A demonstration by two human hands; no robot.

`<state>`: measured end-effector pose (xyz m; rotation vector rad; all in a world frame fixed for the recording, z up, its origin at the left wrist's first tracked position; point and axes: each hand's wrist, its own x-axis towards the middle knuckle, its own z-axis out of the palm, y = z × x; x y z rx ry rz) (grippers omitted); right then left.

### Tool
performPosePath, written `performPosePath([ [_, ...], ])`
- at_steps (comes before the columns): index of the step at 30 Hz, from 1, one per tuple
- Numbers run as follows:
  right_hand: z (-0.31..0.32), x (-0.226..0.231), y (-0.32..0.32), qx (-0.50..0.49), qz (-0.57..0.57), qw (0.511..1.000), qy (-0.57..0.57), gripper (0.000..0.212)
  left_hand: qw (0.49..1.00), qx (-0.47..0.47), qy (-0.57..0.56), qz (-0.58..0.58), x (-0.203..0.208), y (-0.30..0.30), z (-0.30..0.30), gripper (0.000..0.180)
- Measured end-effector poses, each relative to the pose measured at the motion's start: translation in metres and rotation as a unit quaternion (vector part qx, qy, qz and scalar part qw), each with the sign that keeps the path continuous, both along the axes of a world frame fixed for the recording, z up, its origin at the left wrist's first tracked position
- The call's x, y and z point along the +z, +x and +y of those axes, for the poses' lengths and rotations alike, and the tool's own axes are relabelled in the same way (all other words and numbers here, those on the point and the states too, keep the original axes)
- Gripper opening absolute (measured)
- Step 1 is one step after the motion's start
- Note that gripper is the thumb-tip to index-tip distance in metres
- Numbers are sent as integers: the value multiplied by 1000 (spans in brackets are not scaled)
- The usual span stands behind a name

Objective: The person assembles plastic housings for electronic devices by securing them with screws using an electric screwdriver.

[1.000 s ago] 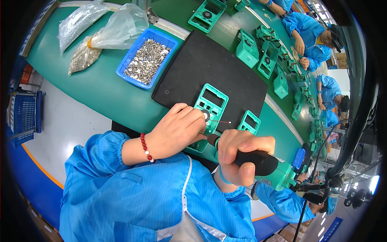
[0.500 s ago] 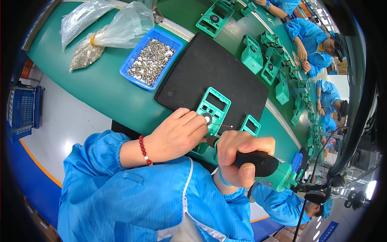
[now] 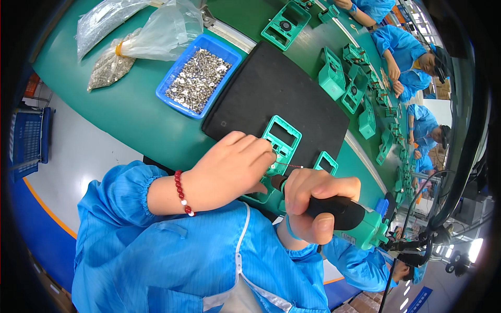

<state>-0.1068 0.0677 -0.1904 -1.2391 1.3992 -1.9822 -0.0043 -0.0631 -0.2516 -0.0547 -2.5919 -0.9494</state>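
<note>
A green plastic housing (image 3: 293, 134) with a rectangular window lies on the black mat (image 3: 282, 83) before me. My left hand (image 3: 227, 169), with a red bead bracelet, bends over its near half. Those fingers are drawn together at the housing's middle, hiding part of it and whatever they pinch. A thin red wire (image 3: 288, 165) runs out to the right. My right hand (image 3: 315, 201) is wrapped round a green and black electric screwdriver (image 3: 349, 216), tilted with its tip down at the housing next to my left fingers; the very tip is hard to see.
A blue tray (image 3: 163, 88) of small metal screws stands left of the mat, near tied plastic bags (image 3: 112, 65). Another green frame (image 3: 326, 163) lies to the right. Several green housings (image 3: 332, 75) line the far bench, where co-workers in blue sit. A cable (image 3: 389, 284) hangs at right.
My left hand has moved slightly up and right over the housing, and the round speaker seen before is now covered. The screwdriver stays almost in place. The whole view has shifted a little.
</note>
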Motion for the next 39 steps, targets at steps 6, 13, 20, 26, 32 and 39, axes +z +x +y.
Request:
performPosePath([
  [6,-5,-5,1,-27,-13,999,-23,38,996,9,89,-28,-4,5,-3,46],
  [13,-25,-32,-18,-83,-25,995,-45,34,975,208,-75,-18,-6,1,-95,17],
  [20,-32,-37,-20,-91,-46,995,-13,35,948,160,-210,-180,-19,-5,-124,6],
  [26,-32,-37,-20,-92,-7,996,5,31,956,169,-208,-115,-19,-3,-119,9],
  [32,-33,-42,-18,-90,6,996,15,33,962,230,-144,-30,-16,-8,-104,15],
  [39,-34,-50,-19,-78,3,995,55,36,984,145,91,-50,-1,-3,-87,23],
])
